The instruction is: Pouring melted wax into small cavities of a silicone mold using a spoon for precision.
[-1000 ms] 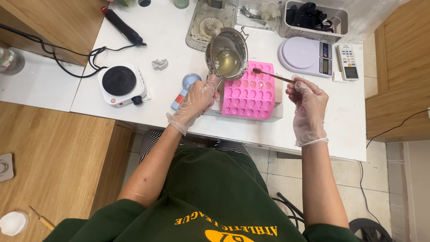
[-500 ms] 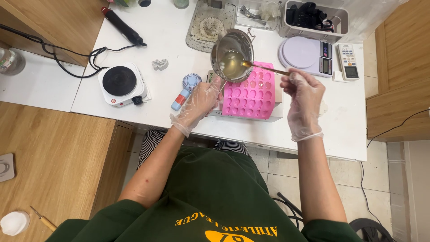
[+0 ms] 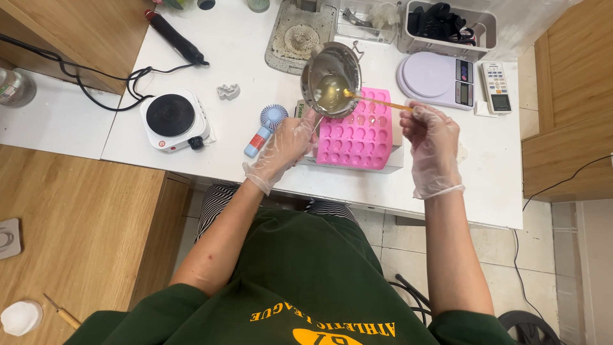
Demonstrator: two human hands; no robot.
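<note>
Tilting a metal pot over pink mould, left hand fingers gripping its handle, right hand fingers pinching stick

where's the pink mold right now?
Head view: the pink mold sits at the white table's near edge, between both gloved hands, under the tilted metal pot.

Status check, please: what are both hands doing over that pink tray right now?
Left hand grips metal pot, tilted above pink mold. Right hand holds stick, tip in the pot's yellow liquid. Nothing blocking.
</note>
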